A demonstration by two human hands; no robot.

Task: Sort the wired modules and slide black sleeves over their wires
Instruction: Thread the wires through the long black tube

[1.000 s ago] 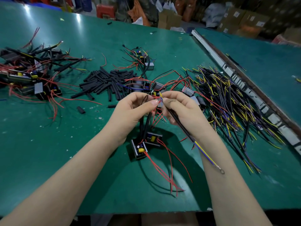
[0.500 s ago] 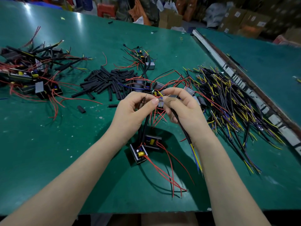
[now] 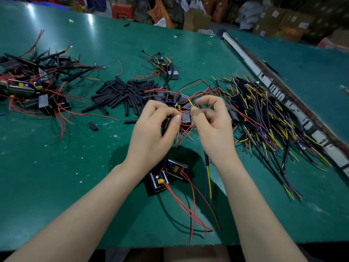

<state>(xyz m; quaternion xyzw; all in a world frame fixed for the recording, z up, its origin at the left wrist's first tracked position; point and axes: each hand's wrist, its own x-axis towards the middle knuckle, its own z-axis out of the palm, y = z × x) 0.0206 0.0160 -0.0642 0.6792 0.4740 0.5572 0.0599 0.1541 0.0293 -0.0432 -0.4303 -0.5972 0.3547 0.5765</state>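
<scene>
- Step in hand (judged): sleeving, not sorting. Both hands work one wire set held above the green table, approx. centre of view.
- Left hand: fingers curled, thumb and forefinger pinching a black sleeve plus red wires at the fingertips. Sleeve runs down under the palm; lower end hidden.
- Right hand: thumb and forefinger pressed on a thin yellow wire tip, at 1 o'clock from the left thumb. Other fingers curled loose, forefinger arched up.
- Sleeved lead w/ yellow and blue cores hangs below the right wrist, at 6 o'clock from that hand. Can't tell if it is the same lead the fingers pinch.
- Two modules lie on the table at 6 o'clock from the left hand, touching each other, red wires trailing toward 5 o'clock.
- Loose sleeve pile at 10 o'clock from the hands. Unsleeved wire heap at 3 o'clock. Cluster of wired modules at 9 o'clock, far left; looks like the done lot, not certain.
- Next move calls for (judged): wire tips gathered straight and lined up w/ the sleeve mouth, then the sleeve fed along toward the module.
- Risk (judged): stray red strands beside the pinch may snag or miss the bore.
</scene>
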